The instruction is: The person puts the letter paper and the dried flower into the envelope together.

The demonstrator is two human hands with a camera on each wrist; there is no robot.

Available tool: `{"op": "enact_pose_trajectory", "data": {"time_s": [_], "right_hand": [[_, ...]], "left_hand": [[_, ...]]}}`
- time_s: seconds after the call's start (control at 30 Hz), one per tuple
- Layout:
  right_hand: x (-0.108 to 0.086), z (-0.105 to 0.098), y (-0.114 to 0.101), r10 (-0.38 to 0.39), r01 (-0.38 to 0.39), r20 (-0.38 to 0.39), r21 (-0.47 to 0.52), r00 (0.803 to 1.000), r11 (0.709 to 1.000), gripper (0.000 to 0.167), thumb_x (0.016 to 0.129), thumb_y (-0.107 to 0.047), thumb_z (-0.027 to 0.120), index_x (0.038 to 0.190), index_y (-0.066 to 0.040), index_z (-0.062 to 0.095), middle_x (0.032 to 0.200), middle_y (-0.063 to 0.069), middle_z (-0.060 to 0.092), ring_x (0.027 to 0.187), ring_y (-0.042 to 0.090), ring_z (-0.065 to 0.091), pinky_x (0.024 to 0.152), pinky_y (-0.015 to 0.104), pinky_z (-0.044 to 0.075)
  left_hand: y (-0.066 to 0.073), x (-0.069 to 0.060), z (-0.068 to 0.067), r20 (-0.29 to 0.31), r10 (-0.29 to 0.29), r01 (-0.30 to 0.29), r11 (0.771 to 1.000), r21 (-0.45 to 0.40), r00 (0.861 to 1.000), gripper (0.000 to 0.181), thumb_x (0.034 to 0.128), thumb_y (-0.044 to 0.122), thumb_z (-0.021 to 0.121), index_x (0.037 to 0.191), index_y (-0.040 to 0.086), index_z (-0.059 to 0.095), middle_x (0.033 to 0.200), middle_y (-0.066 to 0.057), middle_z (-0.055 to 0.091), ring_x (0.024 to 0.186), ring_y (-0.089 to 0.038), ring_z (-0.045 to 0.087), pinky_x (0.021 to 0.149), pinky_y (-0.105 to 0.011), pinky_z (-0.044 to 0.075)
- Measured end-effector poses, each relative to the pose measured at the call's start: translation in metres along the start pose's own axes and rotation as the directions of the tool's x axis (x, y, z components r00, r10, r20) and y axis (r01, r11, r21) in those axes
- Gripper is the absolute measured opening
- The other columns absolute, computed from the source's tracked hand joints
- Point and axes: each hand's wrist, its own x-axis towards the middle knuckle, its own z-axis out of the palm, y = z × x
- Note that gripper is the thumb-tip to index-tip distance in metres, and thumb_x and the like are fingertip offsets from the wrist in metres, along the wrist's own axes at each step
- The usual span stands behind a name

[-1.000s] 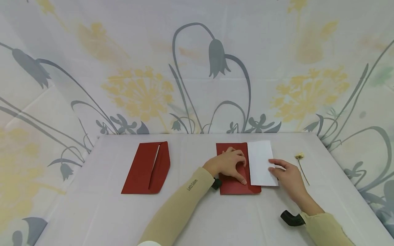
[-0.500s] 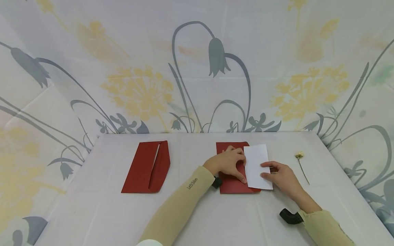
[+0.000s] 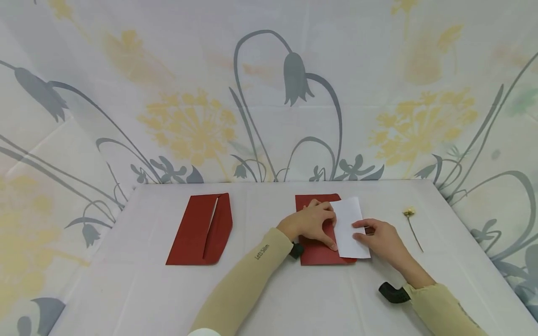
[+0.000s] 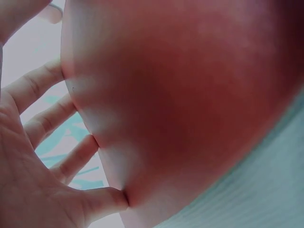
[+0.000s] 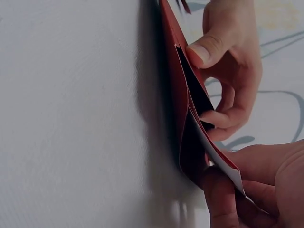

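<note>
In the head view my left hand [image 3: 312,224] rests on a red envelope [image 3: 321,257], fingers spread and fingertips on the paper. The left wrist view shows these fingertips [image 4: 95,142] touching the red surface. My right hand [image 3: 382,237] pinches the right edge of a folded white paper [image 3: 349,228], which slants slightly over the envelope's right side. The paper's left edge is out of sight at the envelope's mouth; how far inside it reaches I cannot tell. In the right wrist view the envelope [image 5: 178,90] gapes, and a white paper edge [image 5: 216,154] shows between my right fingers.
A second red envelope [image 3: 191,233] lies on the left of the white-covered table [image 3: 126,280], a white edge showing in its slit. On the right lies a small yellow dried flower [image 3: 409,213] with a thin stem. Floral cloth [image 3: 269,116] hangs behind.
My right hand has moved left and slightly down, sliding the white paper further toward my left hand and tilting it. The left hand has stayed in place on the envelope.
</note>
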Motion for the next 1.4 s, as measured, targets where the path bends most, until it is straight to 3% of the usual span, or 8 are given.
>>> {"op": "enact_pose_trajectory", "data": {"time_s": [0.27,0.5,0.7,0.83,1.1,1.27,1.4], "right_hand": [[0.004,0.01,-0.005,-0.01,0.008,0.035,0.049,0.999,0.999,0.026,0.087,-0.011,0.075,0.111,-0.003,0.072,0.097,0.01,0.071,0.084,0.022,0.061,0.068,0.031,0.049],[0.012,0.016,-0.004,-0.018,-0.003,0.168,0.124,0.986,0.992,0.029,0.089,-0.017,0.074,0.115,-0.004,0.069,0.096,0.005,0.069,0.087,0.02,0.06,0.075,0.033,0.049],[0.015,0.019,-0.008,-0.018,-0.013,0.204,0.149,0.979,0.989,0.027,0.091,-0.015,0.072,0.115,-0.003,0.069,0.095,0.005,0.069,0.085,0.02,0.059,0.074,0.034,0.049],[0.019,0.023,-0.01,-0.019,-0.015,0.208,0.16,0.978,0.987,0.027,0.09,-0.014,0.072,0.115,-0.003,0.069,0.095,0.006,0.069,0.085,0.02,0.06,0.074,0.034,0.05],[0.027,0.028,-0.013,-0.036,0.004,0.197,0.162,0.98,0.987,0.029,0.089,-0.014,0.073,0.114,0.001,0.067,0.091,0.005,0.071,0.079,0.016,0.062,0.073,0.03,0.05],[0.024,0.026,-0.013,0.021,-0.04,0.127,0.15,0.992,0.988,0.026,0.092,-0.018,0.07,0.114,-0.003,0.07,0.106,0.014,0.07,0.094,0.025,0.064,0.078,0.034,0.05],[0.023,0.023,-0.009,0.075,-0.084,0.05,0.201,0.996,0.976,0.034,0.096,-0.016,0.064,0.126,-0.001,0.062,0.12,0.019,0.064,0.105,0.029,0.064,0.08,0.03,0.052]], "left_hand": [[0.001,-0.001,0.0,-0.019,0.008,-0.008,1.0,-0.021,1.0,0.051,0.0711,0.063,0.081,0.101,0.027,0.06,0.123,0.012,0.046,0.124,-0.014,0.034,0.109,-0.053,0.036],[0.0,0.001,0.002,-0.023,0.01,-0.011,1.0,-0.021,1.0,0.051,0.0705,0.064,0.081,0.101,0.027,0.061,0.123,0.012,0.046,0.125,-0.015,0.035,0.109,-0.05,0.037],[-0.002,0.002,0.007,-0.021,0.001,-0.002,1.0,-0.022,1.0,0.054,0.0698,0.065,0.081,0.105,0.028,0.062,0.122,0.013,0.046,0.126,-0.015,0.035,0.109,-0.05,0.037],[-0.005,0.0,0.006,-0.034,0.004,-0.005,0.999,-0.032,0.999,0.053,0.0696,0.064,0.082,0.103,0.028,0.062,0.121,0.012,0.047,0.126,-0.017,0.036,0.107,-0.052,0.038],[-0.005,-0.004,-0.002,-0.034,0.009,-0.011,0.998,-0.056,0.999,0.05,0.0701,0.063,0.082,0.101,0.028,0.062,0.12,0.012,0.048,0.121,-0.016,0.037,0.092,-0.03,0.045],[-0.003,-0.004,-0.005,-0.033,0.014,-0.016,0.998,-0.069,0.999,0.05,0.07,0.062,0.082,0.101,0.028,0.061,0.119,0.013,0.047,0.121,-0.016,0.037,0.093,-0.032,0.045],[-0.002,-0.002,-0.004,-0.034,0.017,-0.019,0.998,-0.058,0.999,0.051,0.0697,0.063,0.082,0.099,0.028,0.06,0.116,0.013,0.047,0.12,-0.015,0.036,0.1,-0.036,0.043]]}}
